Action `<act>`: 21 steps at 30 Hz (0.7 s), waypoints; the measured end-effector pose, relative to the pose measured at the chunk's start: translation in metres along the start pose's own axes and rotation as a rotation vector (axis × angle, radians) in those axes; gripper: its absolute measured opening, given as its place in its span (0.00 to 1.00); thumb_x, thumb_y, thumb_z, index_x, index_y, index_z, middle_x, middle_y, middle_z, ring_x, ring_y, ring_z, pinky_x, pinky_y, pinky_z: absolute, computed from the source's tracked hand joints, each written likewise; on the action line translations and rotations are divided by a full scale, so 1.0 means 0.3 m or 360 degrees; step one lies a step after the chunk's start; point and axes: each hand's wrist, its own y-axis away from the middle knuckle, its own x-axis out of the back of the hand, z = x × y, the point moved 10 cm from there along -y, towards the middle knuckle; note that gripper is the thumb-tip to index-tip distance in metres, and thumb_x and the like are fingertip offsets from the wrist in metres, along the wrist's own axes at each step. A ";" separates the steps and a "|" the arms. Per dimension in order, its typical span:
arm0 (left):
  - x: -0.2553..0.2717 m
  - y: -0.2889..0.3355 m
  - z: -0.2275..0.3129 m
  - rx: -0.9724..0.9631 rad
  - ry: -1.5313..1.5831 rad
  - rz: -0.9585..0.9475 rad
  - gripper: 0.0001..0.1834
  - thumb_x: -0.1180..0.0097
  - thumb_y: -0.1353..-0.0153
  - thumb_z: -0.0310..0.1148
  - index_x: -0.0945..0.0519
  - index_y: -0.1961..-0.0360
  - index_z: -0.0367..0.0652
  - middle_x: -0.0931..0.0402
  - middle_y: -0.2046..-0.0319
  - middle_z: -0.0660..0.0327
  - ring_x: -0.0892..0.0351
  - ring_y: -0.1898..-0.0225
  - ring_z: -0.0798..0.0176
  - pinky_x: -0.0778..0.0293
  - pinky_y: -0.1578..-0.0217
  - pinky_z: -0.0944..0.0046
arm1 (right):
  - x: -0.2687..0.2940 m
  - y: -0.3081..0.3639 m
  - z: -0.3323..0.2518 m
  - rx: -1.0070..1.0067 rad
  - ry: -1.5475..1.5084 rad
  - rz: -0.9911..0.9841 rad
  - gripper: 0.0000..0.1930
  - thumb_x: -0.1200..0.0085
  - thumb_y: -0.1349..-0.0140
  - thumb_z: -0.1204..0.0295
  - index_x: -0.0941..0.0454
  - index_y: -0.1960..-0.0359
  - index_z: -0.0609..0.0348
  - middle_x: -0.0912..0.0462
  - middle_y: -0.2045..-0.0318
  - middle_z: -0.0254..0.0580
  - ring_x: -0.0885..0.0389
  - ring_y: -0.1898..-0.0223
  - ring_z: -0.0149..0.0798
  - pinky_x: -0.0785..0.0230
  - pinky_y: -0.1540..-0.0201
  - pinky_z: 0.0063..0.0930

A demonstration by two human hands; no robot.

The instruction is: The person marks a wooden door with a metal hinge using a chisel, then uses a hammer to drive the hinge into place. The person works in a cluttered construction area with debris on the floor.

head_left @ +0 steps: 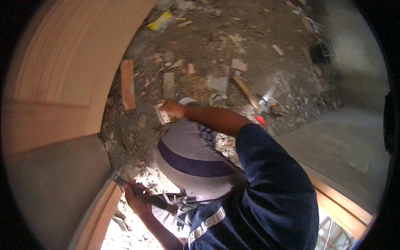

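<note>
In my right hand (174, 109), reaching out past my knee, is a pale metal hinge (163, 115) with screw holes, pinched at its edge. My left hand (137, 199), at the lower left, wraps round a dark-handled tool (158, 202) that looks like a chisel. Its flat metal end (119, 180) lies by the edge of the wooden door frame (106, 208); whether it touches cannot be made out. My bent knee in grey trousers (183, 141) with a dark band is between the two hands.
A wooden door (79, 71) stands at the left. On the rubble-strewn dirt floor lie a reddish wood block (128, 85), a wooden tool handle (246, 91), a clear bottle-like thing (266, 98) with a red end, and a yellow wrapper (160, 21). Grey walls (350, 137) rise at the right.
</note>
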 end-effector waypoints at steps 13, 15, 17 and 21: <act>0.148 -0.062 -0.176 -0.0088 0.0091 -0.0003 0.19 0.58 0.26 0.45 0.29 0.46 0.43 0.25 0.75 0.57 0.23 0.80 0.60 0.25 0.79 0.61 | 0.034 0.031 -0.164 0.0611 0.1708 0.0343 0.25 0.45 0.34 0.69 0.34 0.37 0.59 0.24 0.44 0.49 0.24 0.44 0.46 0.29 0.44 0.40; 0.156 -0.044 -0.160 -0.0156 0.0207 -0.0016 0.19 0.59 0.26 0.45 0.29 0.46 0.42 0.24 0.74 0.57 0.23 0.79 0.59 0.24 0.78 0.60 | 0.116 0.177 -0.202 0.0813 0.1544 0.0310 0.24 0.46 0.33 0.67 0.32 0.37 0.56 0.26 0.41 0.49 0.26 0.42 0.46 0.29 0.43 0.41; 0.168 -0.057 -0.138 -0.0235 0.0370 -0.0090 0.19 0.59 0.25 0.44 0.29 0.47 0.40 0.22 0.71 0.54 0.20 0.78 0.58 0.23 0.80 0.61 | 0.336 0.330 -0.155 0.1005 0.2329 0.0351 0.23 0.47 0.33 0.65 0.32 0.36 0.53 0.27 0.40 0.48 0.26 0.42 0.46 0.28 0.43 0.41; 0.231 -0.028 -0.112 -0.0228 0.0344 -0.0057 0.18 0.61 0.25 0.44 0.29 0.48 0.41 0.23 0.70 0.55 0.22 0.76 0.59 0.23 0.75 0.59 | 0.854 0.601 0.034 0.0198 0.1411 0.0828 0.25 0.47 0.35 0.64 0.33 0.36 0.52 0.26 0.42 0.49 0.26 0.41 0.47 0.29 0.44 0.45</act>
